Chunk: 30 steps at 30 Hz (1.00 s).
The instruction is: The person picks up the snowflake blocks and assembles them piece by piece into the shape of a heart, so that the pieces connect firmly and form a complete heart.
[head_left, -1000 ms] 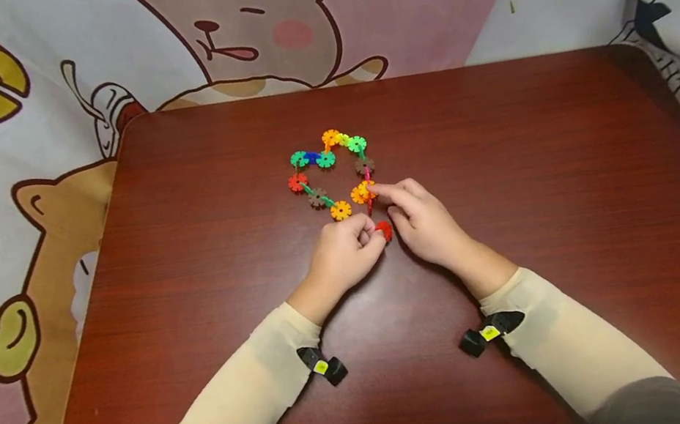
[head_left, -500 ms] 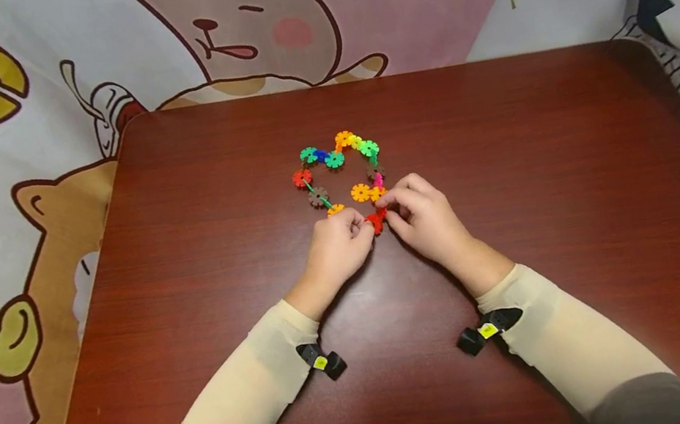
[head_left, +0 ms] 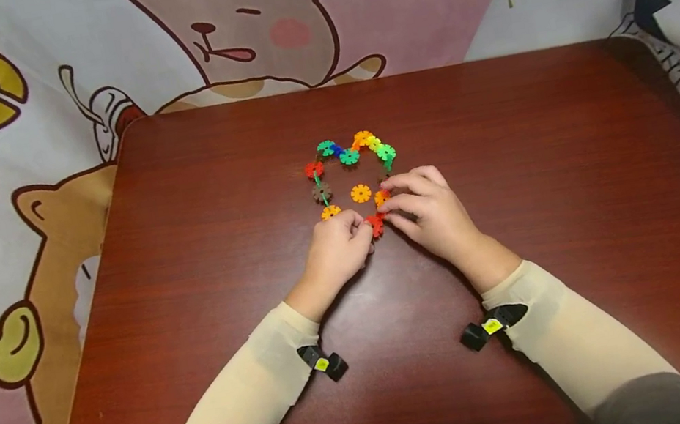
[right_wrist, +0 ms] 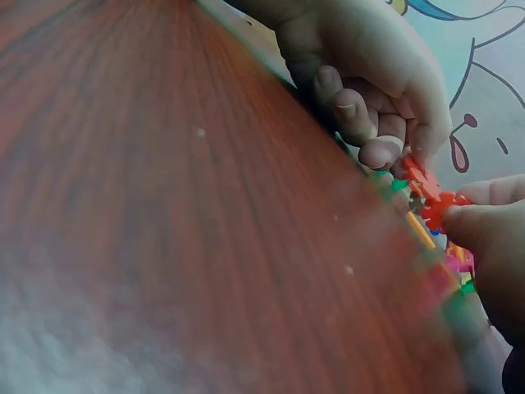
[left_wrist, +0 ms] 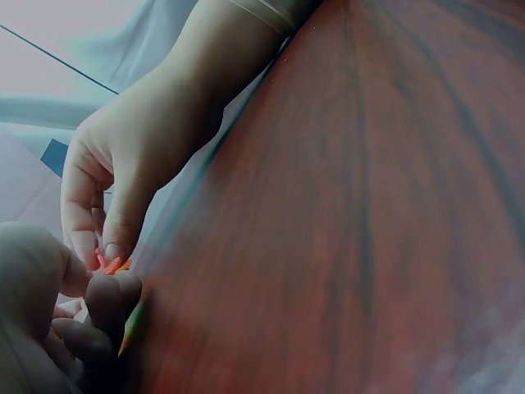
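Observation:
A chain of notched plastic snowflake discs (head_left: 349,157) curves in an open ring on the table. My left hand (head_left: 337,243) pinches a red snowflake disc (right_wrist: 420,177) between thumb and forefinger, near the ring's front. From the right, my right hand (head_left: 432,212) pinches another red snowflake disc (right_wrist: 441,210) at the chain's end. These two red discs meet edge to edge in the right wrist view; whether they interlock I cannot tell. Inside the ring lies a single orange snowflake disc (head_left: 360,194). Another orange disc (head_left: 331,211) ends the left side, beside my left knuckles. My right fingers partly hide the chain's right side.
The brown wooden table (head_left: 573,167) extends widely around the hands. Behind it hangs a cartoon-printed cloth (head_left: 413,0). Each forearm wears a small black camera (head_left: 324,363) at the wrist.
The left hand's red disc has come up to the chain's end, and the right hand has moved from an orange disc to pinching there. The chain has shifted right, leaving the single orange disc apart.

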Available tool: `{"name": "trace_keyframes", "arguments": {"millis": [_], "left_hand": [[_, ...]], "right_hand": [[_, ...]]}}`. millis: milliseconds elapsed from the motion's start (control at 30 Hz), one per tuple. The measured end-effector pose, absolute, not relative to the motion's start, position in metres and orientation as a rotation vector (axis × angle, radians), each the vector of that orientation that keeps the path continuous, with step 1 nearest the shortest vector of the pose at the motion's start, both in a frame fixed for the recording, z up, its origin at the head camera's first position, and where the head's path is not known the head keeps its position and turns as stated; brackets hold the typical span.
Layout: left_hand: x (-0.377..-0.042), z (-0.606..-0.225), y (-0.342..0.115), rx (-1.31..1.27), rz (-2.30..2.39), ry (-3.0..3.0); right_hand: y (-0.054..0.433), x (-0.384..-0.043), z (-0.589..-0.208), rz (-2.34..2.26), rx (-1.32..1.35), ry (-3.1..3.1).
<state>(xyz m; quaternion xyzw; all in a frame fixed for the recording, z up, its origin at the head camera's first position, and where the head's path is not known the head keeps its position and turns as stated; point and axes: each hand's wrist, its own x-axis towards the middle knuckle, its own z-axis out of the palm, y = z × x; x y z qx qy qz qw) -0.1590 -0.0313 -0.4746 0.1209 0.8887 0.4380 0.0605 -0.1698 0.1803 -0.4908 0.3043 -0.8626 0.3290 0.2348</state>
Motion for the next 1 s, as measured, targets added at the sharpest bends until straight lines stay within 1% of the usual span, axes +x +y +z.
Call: {"name": "trace_keyframes", "arguments": {"millis": [200, 500, 733, 1000], "left_hand": [[-0.158, -0.476, -0.031, 0.343, 1.361, 2.657], [-0.163, -0.474, -0.032, 0.279, 1.377, 2.549], [-0.168, -0.472, -0.034, 0.276, 1.371, 2.472], [-0.171, -0.472, -0.038, 0.245, 1.405, 2.382]], "right_hand": [[0.181, -0.169, -0.490, 0.903, 0.900, -2.353], [0.184, -0.167, -0.491, 0.838, 0.787, -2.479], [0.185, -0.167, -0.491, 0.854, 0.833, -2.456], [0.183, -0.168, -0.493, 0.885, 0.821, -2.447]]}}
